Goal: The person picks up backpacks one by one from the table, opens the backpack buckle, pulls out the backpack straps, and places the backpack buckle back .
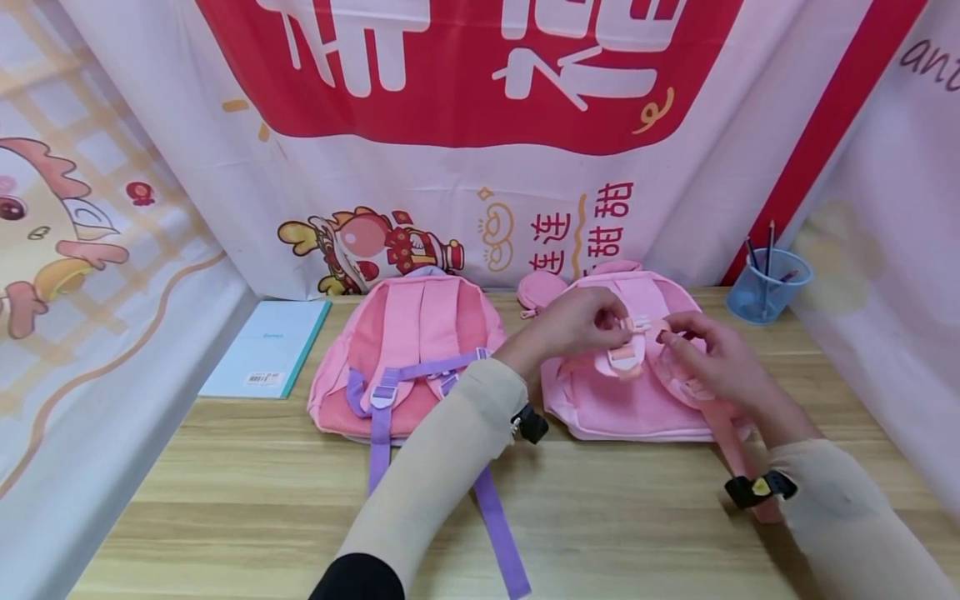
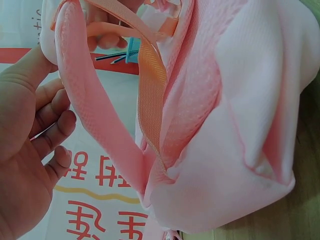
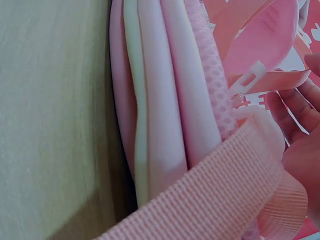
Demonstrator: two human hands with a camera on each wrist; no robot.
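Observation:
A pink backpack (image 1: 622, 408) lies on the table at the right, its straps facing up. My left hand (image 1: 585, 323) pinches one padded shoulder strap (image 2: 95, 112) near a white buckle (image 1: 639, 325), above the bag. Close beside it, my right hand (image 1: 708, 354) pinches a peach webbing strap (image 3: 280, 80) between thumb and fingers. A white plastic buckle piece (image 3: 247, 80) sits on that webbing. Another wide peach strap (image 3: 200, 195) hangs from the bag's right side toward the table's front. The fingertips partly hide what they pinch.
At the left lies a second pink backpack (image 1: 420, 333) with purple straps (image 1: 498, 533) trailing forward. A light blue notebook (image 1: 266, 350) is beyond it. A blue mesh pen cup (image 1: 768, 287) stands at the back right. A round pink pouch (image 1: 542, 292) touches the right backpack's top.

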